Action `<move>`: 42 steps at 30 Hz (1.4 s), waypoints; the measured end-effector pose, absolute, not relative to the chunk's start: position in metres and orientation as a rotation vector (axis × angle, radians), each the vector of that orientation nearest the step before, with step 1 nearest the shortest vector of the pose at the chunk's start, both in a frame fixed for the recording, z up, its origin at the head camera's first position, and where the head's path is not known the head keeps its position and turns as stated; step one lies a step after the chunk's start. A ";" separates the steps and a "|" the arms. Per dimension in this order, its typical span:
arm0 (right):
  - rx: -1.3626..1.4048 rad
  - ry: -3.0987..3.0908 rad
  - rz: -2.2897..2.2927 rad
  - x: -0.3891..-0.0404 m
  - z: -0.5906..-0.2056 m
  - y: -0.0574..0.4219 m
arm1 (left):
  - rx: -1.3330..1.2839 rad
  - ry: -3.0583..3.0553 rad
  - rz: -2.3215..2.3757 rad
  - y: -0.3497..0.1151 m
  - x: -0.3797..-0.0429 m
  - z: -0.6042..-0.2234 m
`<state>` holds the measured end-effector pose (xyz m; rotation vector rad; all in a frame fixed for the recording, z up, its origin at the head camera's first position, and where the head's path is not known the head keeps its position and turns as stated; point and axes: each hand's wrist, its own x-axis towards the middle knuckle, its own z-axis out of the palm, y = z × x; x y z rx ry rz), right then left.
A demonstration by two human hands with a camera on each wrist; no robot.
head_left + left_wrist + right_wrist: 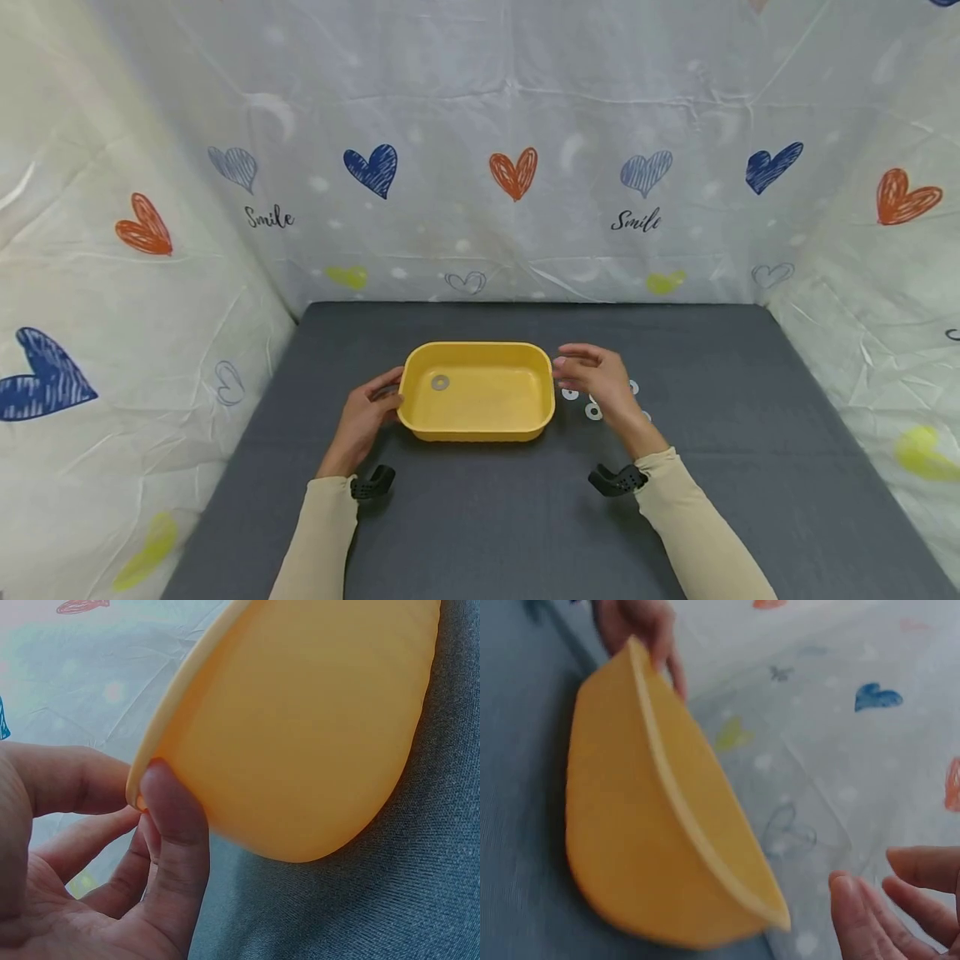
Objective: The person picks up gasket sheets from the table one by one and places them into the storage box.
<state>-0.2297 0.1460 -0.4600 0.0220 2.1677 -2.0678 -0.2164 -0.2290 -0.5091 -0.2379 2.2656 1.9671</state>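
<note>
A yellow plastic tub (480,435) with rounded corners sits on the dark cloth in front of me. One flat grey washer (440,382) lies inside it, toward the left. My left hand (363,421) pinches the tub's left rim, thumb on the outer wall and index finger at the lip, as the left wrist view shows. Beside the right rim is my right hand (597,385), its fingers loosely bent and nothing between them. In the right wrist view its fingertips (845,889) are apart from the tub. Several washers (593,412) lie on the cloth beneath and around this hand, partly hidden by it.
Dark grey cloth (480,525) covers the table. Behind it and on both sides hang pale sheets (450,108) printed with hearts and words. A black strap device is on each wrist, over beige sleeves (318,533).
</note>
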 end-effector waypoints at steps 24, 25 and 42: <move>-0.023 2.836 -1.575 -0.210 -0.497 0.237 | -0.247 2.254 1.982 -0.227 -0.217 -0.507; -0.032 2.865 -1.545 -0.210 -0.499 0.238 | -0.247 2.254 1.980 -0.228 -0.217 -0.507; -0.089 3.068 -1.209 -0.202 -0.521 0.267 | -0.230 2.224 1.976 -0.228 -0.213 -0.500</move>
